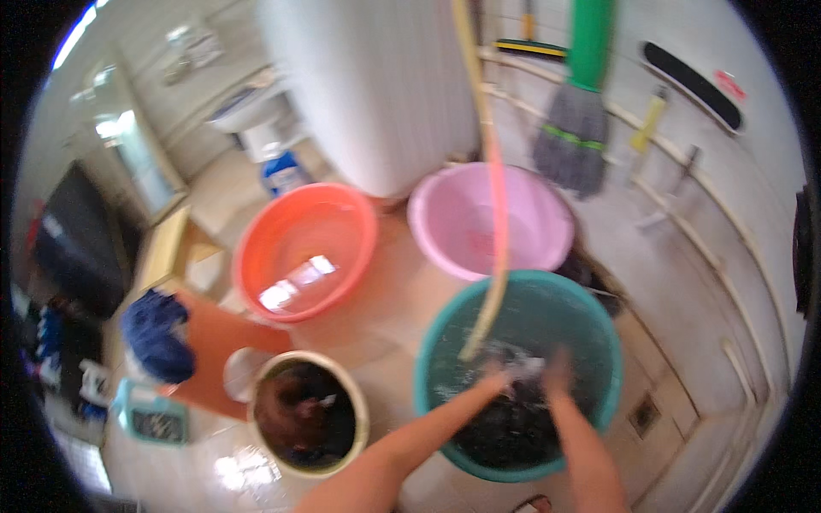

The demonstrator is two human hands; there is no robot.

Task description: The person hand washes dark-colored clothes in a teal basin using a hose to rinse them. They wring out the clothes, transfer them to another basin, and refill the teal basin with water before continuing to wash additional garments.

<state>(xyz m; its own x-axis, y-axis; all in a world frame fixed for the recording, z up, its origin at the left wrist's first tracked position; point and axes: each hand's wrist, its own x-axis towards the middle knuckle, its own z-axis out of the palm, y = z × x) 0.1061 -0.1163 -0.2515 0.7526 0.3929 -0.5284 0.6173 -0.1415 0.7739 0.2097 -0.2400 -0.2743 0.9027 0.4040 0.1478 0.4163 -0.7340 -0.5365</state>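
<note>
both bare forearms come in from the lower edge and reach forward and down, converging. the left hand [494, 376] and right hand [558, 368] sit close together, blurred, so finger pose cannot be told.

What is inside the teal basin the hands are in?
The teal basin holds water, dark cloth, a hose end and both hands, left and right. The basin's bottom is hidden.
</note>
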